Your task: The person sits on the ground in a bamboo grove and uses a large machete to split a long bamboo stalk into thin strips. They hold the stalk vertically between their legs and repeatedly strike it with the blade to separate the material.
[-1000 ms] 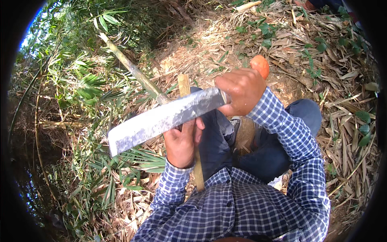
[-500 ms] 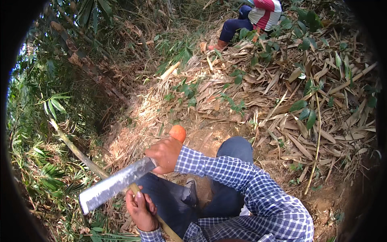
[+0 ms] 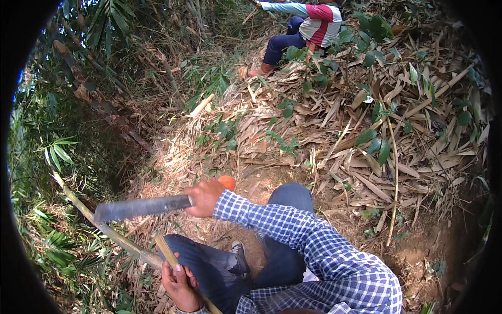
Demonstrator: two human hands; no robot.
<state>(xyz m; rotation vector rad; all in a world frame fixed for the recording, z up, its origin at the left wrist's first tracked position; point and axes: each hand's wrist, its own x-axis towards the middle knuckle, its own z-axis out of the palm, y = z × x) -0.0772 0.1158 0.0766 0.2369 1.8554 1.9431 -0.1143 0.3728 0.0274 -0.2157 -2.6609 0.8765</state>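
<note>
My right hand (image 3: 203, 199) is closed round the orange handle of a machete (image 3: 144, 208). Its broad grey blade, slightly blurred, points left and stands apart from the strip below it. Lower down, my left hand (image 3: 179, 285) grips a narrow bamboo strip (image 3: 167, 251), whose pale cut end sticks up past the fingers. The rest of that strip runs down beside my leg toward the lower edge. Behind the left hand, a longer bamboo pole (image 3: 123, 242) slants down from the left and passes out of sight by my knee.
My bent legs (image 3: 206, 259) are close under the blade and the strip. Dry bamboo leaves (image 3: 366, 180) cover the slope to the right. Green bamboo foliage (image 3: 57, 230) crowds the left side. Farther up, another person (image 3: 314, 29) sits on the leaf litter. A thin stick (image 3: 394, 183) lies at right.
The machete has lifted off the bamboo strip, and its blade has swung up to lie more level. The strip's cut end now shows. The whole view has shifted a little.
</note>
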